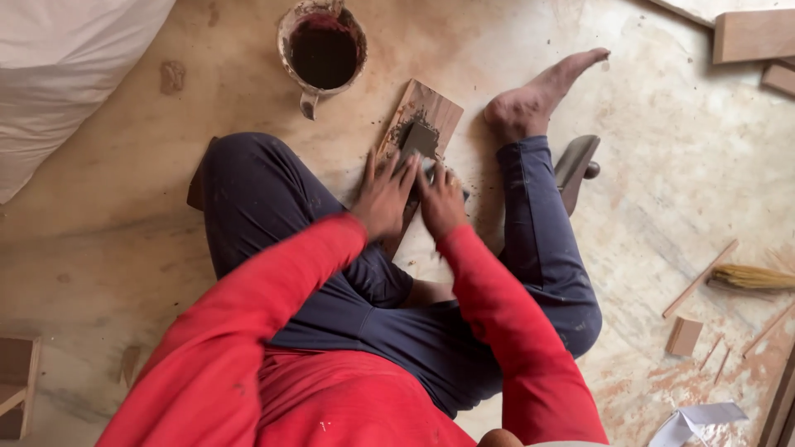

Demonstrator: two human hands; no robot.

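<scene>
- Sitting on the floor (124,248), a person in red sleeves and dark blue trousers bends over a small wooden board (426,112).
- The left hand (384,195) lies flat with its fingers spread out, pressing on the near end of the board. It is not wrapped around anything.
- The right hand (442,202) is just beside the left one, fingers bent down over the same end of the board. I cannot tell if it holds something small under them.
- A dark grey block (420,139) sits on the board, right past the fingertips, with dark wet grit around it.
- The board lies tilted on the floor between the person's knees, close to the bare foot (538,95).
- A round pot of dark red liquid (323,51) stands on the floor just past the board.
- A dark curved wooden thing (575,165) pokes out from behind the right leg.
- Thin wood sticks (700,279), a little wood block (685,336) and a straw brush (752,277) lie far off to the right.
- A white sack (66,66) fills the top left corner.
</scene>
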